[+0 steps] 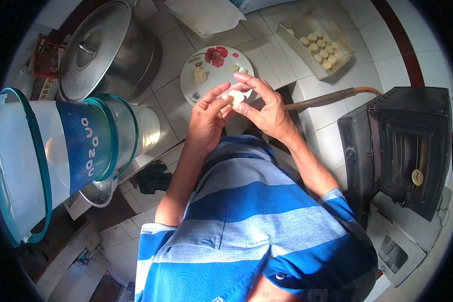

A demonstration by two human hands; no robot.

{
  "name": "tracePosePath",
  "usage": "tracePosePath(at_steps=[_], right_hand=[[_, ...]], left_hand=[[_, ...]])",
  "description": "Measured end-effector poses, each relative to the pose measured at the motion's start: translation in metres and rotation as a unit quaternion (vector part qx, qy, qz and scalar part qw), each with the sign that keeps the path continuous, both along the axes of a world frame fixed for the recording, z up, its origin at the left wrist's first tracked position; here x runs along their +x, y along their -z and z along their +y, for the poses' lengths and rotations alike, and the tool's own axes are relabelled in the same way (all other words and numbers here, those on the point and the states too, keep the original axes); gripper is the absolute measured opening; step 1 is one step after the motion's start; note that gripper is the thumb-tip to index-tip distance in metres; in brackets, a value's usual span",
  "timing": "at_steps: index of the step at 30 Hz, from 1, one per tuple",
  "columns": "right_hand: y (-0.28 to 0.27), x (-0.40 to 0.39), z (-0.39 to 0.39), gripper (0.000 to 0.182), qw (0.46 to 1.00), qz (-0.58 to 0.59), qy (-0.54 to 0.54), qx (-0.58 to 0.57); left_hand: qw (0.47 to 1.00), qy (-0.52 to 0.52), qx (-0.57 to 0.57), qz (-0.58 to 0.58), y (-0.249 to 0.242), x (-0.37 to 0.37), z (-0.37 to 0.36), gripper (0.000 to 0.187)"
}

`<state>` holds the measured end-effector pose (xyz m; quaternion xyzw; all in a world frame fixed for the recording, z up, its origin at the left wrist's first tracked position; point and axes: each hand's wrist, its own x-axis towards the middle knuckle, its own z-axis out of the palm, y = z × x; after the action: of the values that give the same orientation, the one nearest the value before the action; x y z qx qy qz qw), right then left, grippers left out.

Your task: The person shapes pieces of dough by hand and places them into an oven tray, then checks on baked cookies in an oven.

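A small pale piece of dough point(236, 96) is held up between my two hands, over the near rim of a flowered plate point(189, 86). My left hand point(209, 115) curls at its left side, thumb and fingertips on it. From the right, my right hand point(268, 109) grips it with the thumb below and the fingers above. On the plate lie a cream-coloured lump point(200, 75), which looks like dough, and a few smaller pale bits point(243, 71). Part of the plate's near edge is hidden by my fingers.
At the back right, a rectangular tray point(298, 56) holds several round pale pieces. A big lidded metal pot point(141, 60) stands left of the plate, with clear plastic buckets point(40, 166) nearer me. To the right are a hose point(319, 102) and a dark oven-like box point(382, 146).
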<state>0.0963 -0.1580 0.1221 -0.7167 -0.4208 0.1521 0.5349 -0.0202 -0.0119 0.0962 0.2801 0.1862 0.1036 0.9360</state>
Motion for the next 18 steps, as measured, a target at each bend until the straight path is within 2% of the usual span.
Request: tracePosePath(at_steps=[2, 4, 9, 10, 12, 13, 15, 18], right_hand=[[0.0, -0.001, 0.0, 0.059, 1.0, 0.013, -0.007, -0.001], [0.003, -0.003, 0.0, 0.062, 0.995, -0.089, -0.001, 0.041], [0.007, 0.0, -0.002, 0.065, 0.994, -0.106, -0.028, 0.016], [0.008, 0.0, -0.002, 0.065, 0.995, -0.094, -0.033, 0.025], [0.005, 0.0, -0.002, 0.065, 0.994, -0.103, -0.034, 0.024], [0.004, -0.001, -0.002, 0.065, 0.993, -0.113, -0.035, 0.024], [0.003, -0.005, -0.001, 0.065, 0.991, -0.126, -0.021, 0.034], [0.007, -0.005, 0.001, 0.065, 0.993, -0.113, 0.005, 0.042]], left_hand=[[1.0, 0.003, 0.02, 0.017, 0.003, -0.001, 0.0, 0.047], [0.999, 0.007, 0.04, 0.035, 0.006, -0.002, -0.001, 0.047], [0.991, -0.026, 0.112, 0.072, -0.004, 0.0, -0.006, 0.046], [0.991, -0.026, 0.113, 0.072, -0.003, -0.001, -0.004, 0.046], [0.999, 0.01, 0.026, 0.044, -0.001, -0.004, 0.004, 0.043], [0.999, 0.01, 0.026, 0.044, 0.0, -0.006, 0.004, 0.043], [0.99, 0.019, 0.11, 0.081, 0.001, -0.007, 0.003, 0.036], [0.997, 0.012, 0.065, 0.026, 0.008, -0.009, 0.003, 0.03]])
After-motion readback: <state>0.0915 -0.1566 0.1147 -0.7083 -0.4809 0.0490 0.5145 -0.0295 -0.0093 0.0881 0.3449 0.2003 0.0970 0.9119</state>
